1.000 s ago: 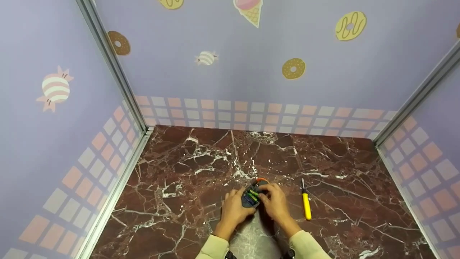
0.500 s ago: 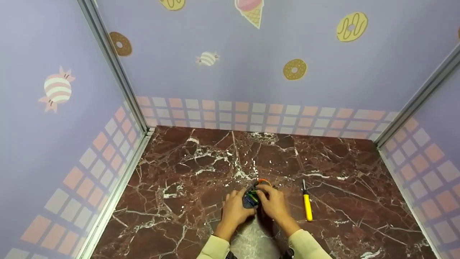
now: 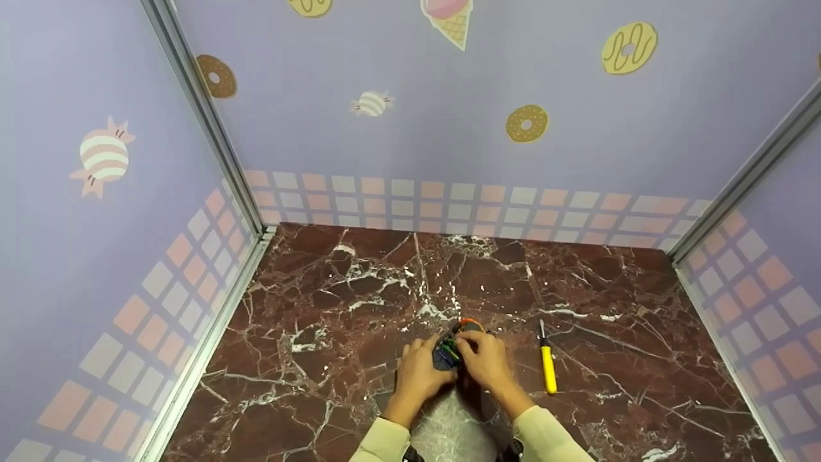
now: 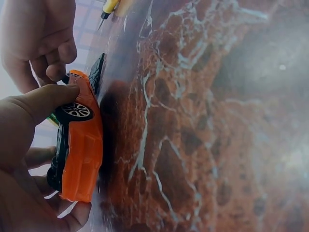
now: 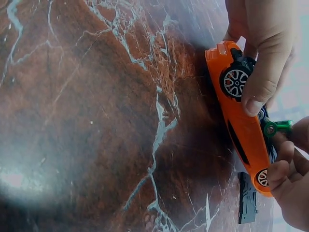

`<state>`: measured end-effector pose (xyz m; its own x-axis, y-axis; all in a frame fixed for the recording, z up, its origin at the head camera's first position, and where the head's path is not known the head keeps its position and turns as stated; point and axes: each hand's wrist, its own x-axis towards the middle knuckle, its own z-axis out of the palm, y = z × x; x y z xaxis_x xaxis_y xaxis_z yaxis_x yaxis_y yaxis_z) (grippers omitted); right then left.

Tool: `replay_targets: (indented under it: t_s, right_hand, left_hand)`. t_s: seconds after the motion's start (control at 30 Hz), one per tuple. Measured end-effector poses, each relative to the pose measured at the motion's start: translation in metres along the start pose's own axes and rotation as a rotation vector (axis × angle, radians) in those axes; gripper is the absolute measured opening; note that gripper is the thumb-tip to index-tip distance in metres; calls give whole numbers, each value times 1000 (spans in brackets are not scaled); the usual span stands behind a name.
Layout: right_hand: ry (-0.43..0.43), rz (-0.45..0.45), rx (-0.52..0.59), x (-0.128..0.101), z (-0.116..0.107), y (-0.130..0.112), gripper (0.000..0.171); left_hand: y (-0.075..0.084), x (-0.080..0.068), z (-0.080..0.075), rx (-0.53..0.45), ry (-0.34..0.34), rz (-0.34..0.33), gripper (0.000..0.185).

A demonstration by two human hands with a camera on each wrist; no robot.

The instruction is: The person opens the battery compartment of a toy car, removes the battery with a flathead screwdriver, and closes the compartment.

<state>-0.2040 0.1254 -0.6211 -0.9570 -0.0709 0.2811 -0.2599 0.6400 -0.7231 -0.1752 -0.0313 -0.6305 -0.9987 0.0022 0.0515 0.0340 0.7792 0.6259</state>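
An orange toy car [image 3: 447, 351] lies upside down on the marble table [image 3: 333, 301], its underside facing up. My left hand [image 3: 418, 372] grips the car [image 4: 82, 150] from the left, with the thumb [image 4: 46, 99] on a wheel. My right hand [image 3: 489, 362] reaches over the underside, its curled fingertips [image 5: 282, 166] pinching a green battery [image 5: 278, 128] in the car [image 5: 241, 125]. A black cover plate [image 5: 247, 199] lies on the table beside the car.
A yellow-handled screwdriver [image 3: 547, 367] lies on the table just right of my right hand; its tip [image 4: 108, 7] also shows in the left wrist view. Purple walls [image 3: 449, 128] close in the table on three sides.
My right hand's fingers have crept left over the car's underside, so less of the green batteries shows. The left hand, the car and the screwdriver have stayed put.
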Motion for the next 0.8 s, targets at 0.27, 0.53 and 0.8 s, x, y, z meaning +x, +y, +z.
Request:
replay_targets:
  t_s: [0.27,0.53,0.8]
  right_hand:
    - [33,27,9,2,4,-1,9]
    - [21,22,14,1,6,-3,10]
    - [-7,51,35,3,-1,-7,10]
  left_hand:
    - [0,-3,0,-14,-8,-5,85]
    - [0,-4,3,-17,2,-1,88]
    - [1,-2,-1,-3,18,9,88]
